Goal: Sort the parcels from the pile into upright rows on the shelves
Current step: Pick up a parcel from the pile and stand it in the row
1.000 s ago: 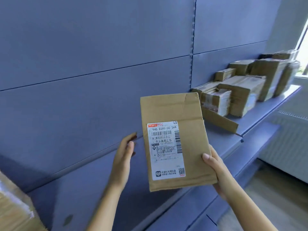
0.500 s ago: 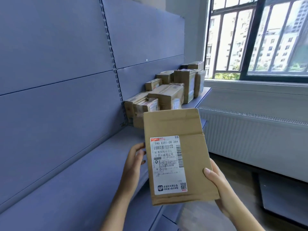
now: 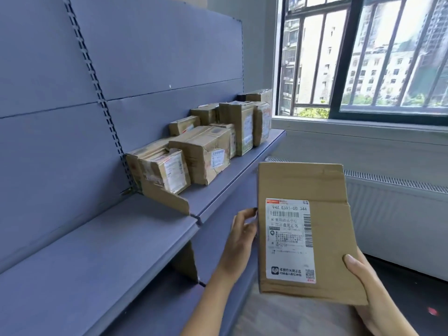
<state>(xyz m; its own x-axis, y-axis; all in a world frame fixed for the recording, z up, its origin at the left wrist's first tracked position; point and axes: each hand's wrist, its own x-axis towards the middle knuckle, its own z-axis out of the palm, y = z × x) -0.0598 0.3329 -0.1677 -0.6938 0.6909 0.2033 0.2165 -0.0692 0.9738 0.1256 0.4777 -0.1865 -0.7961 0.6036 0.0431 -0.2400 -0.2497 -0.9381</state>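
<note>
Within the last second the view has swung right along the shelf [image 3: 242,175], from bare back panel to the shelved parcels [image 3: 206,154] and a window [image 3: 363,57]; the grasp on the parcel [image 3: 305,229] is unchanged, left hand [image 3: 242,241] pinching its left edge, right hand [image 3: 366,287] cupping its lower right corner. It hangs upright just off the shelf's front, label facing the camera; placing seems next.

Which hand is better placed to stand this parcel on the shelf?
Probably right: the right hand has its grip at the lower corner of the parcel, away from the shelf; the left hand holds only the shelf-side edge, in the way.
</note>
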